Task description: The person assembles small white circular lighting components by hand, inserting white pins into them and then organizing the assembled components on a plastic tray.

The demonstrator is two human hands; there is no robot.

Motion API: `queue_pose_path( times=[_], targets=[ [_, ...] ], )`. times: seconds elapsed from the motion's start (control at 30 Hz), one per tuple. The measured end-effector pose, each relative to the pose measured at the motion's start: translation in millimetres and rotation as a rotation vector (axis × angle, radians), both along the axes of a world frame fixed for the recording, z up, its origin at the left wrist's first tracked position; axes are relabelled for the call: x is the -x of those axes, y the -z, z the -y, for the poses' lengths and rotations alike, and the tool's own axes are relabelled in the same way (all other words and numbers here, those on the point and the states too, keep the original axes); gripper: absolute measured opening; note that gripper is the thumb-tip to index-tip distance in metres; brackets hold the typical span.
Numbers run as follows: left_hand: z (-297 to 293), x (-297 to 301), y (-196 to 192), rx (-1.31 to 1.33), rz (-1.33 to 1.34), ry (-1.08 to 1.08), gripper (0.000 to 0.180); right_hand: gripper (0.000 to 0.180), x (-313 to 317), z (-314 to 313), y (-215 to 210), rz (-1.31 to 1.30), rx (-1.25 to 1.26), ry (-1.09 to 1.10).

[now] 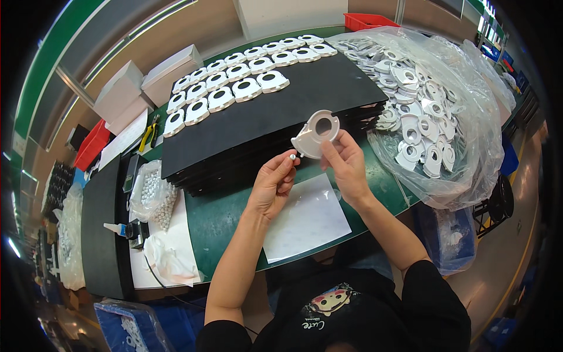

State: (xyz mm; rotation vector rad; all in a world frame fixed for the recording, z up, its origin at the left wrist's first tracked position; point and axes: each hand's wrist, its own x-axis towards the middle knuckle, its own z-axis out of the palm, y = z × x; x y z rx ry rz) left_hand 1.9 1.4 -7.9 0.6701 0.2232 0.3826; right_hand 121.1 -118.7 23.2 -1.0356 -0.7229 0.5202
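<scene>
In front of my chest, my right hand (348,169) grips a white plastic plate (311,142) with a large round hole, thumb on its face. Between the thumb and forefinger of my left hand (272,188) is a small white bead (292,157), close to the plate's lower left corner. Whether bead and plate touch, I cannot tell. Under my hands a white sheet (308,220) lies on the green table. Beyond them, similar white plates (220,98) sit in rows on a stack of black boards (246,130).
At right, a clear plastic bag (469,179) holds a heap of the plates (410,136). Left of the boards are a bag of white beads (153,196), a blue-and-white bottle (116,228), crumpled tissue (170,261) and yellow pliers (149,136). A red tray (366,22) stands at the back.
</scene>
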Motion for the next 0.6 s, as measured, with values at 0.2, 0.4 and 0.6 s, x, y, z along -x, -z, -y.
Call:
queue_pose_path(
  times=[0.2,0.4,0.6],
  targets=[
    [2,-3,-2,-0.028,0.012,0.015,0.02,0.017,-4,-5,0,0.082,0.045,-0.009],
    [1,-2,5,-0.081,-0.029,0.055,0.015,0.018,2,-2,-3,0.058,0.09,-0.038],
    [4,-2,-5,-0.023,-0.071,0.005,0.02,0.016,-1,-6,-11,0.253,0.04,0.002]
  ],
)
